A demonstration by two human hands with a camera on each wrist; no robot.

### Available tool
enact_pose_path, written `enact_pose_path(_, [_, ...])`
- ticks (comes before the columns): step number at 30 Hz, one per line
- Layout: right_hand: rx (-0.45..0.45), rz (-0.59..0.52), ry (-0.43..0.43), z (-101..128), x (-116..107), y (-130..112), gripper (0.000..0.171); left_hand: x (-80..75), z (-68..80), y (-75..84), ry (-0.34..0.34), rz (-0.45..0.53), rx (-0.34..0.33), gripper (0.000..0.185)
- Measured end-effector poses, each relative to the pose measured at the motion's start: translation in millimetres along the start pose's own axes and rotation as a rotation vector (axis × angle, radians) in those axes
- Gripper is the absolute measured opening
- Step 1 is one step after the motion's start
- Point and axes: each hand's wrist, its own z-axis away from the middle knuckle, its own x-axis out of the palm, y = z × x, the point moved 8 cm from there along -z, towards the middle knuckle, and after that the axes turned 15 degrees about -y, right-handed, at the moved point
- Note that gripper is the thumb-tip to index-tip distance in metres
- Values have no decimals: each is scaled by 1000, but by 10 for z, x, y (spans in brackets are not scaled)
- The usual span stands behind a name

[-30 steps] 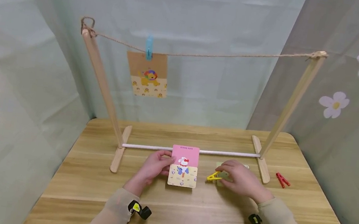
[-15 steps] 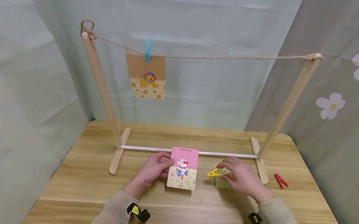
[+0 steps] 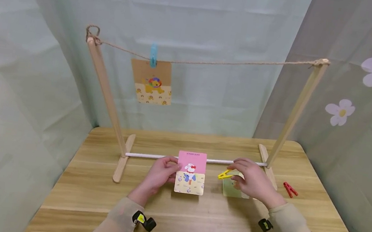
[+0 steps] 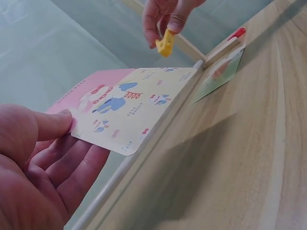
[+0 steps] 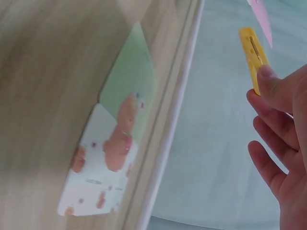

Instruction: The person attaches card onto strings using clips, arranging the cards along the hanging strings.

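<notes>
My left hand (image 3: 161,173) pinches the left edge of a pink and cream rabbit card (image 3: 190,182), thumb on top and fingers beneath. In the left wrist view the card (image 4: 139,103) is held above the table, its shadow falling on the wood. To the right, my right hand (image 3: 251,178) pinches a yellow clothespin (image 3: 224,174) between thumb and forefinger; the right wrist view shows the clothespin (image 5: 253,55) with the other fingers loosely curled. Below this hand a green and white card (image 5: 122,129) with a brown animal lies on the table, partly covered in the head view.
A wooden stand with two posts (image 3: 295,114) carries a twine line (image 3: 220,63). A blue clothespin (image 3: 153,56) holds a brown lion card (image 3: 151,82) on it. A white rod (image 3: 147,156) joins the feet. A red clothespin (image 3: 290,190) lies at the right on the table (image 3: 193,225).
My right hand has lifted slightly away from the green card with the yellow clothespin, uncovering more of that card. The left hand keeps the rabbit card in nearly the same place.
</notes>
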Motion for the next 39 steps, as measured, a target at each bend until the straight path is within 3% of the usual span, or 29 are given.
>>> enact_pose_path(6, [25, 32, 56, -42, -165, 13, 31, 44, -19, 119, 25, 9, 44, 21])
enact_pose_path(13, [47, 35, 125, -68, -373, 21, 31, 99, -78, 349, 52, -71, 104, 21])
enact_pose_path(24, [-3, 38, 243, -86, -680, -14, 32, 114, -136, 660, 69, -104, 178, 16])
enact_pose_path(31, [-13, 63, 252, -111, -876, -14, 31, 140, -144, 841, 62, -145, 191, 16])
enact_pose_path(39, [-25, 114, 196, -184, -1012, -41, 32, 145, -164, 981, 56, -173, 205, 17])
